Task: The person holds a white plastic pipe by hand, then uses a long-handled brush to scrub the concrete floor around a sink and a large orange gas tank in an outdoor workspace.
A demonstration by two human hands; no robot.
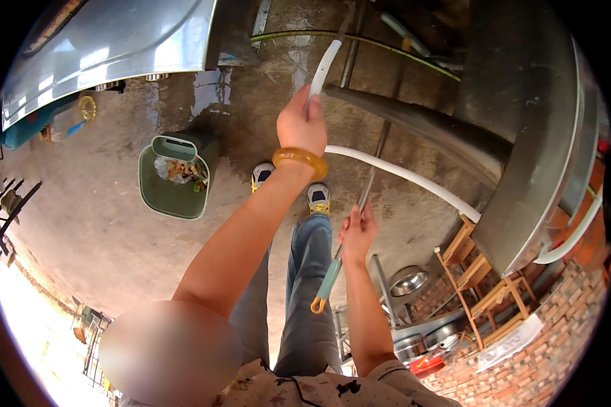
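Note:
My left hand point(303, 124), with an amber-coloured bangle at its wrist, grips a white corrugated hose point(327, 63) near its outlet. Water point(347, 20) streams from that end toward the wet concrete floor point(257, 102). Behind the hand the hose curves right and reaches the metal counter's edge. Low in front of me, my right hand point(357, 231) is closed around a metal pole point(369, 185) with a green grip and an orange hanging loop. The pole runs forward, passing behind the hose and a thick metal leg, to a pale green head point(405, 33); its exact type is unclear.
A green bin point(147, 191) holding food scraps stands on the left. Stainless-steel equipment point(132, 46) fills the upper left. On the right are a steel counter point(534, 168), a wooden rack point(481, 274) and metal basins point(409, 281). A green ribbed hose point(305, 33) crosses the floor ahead.

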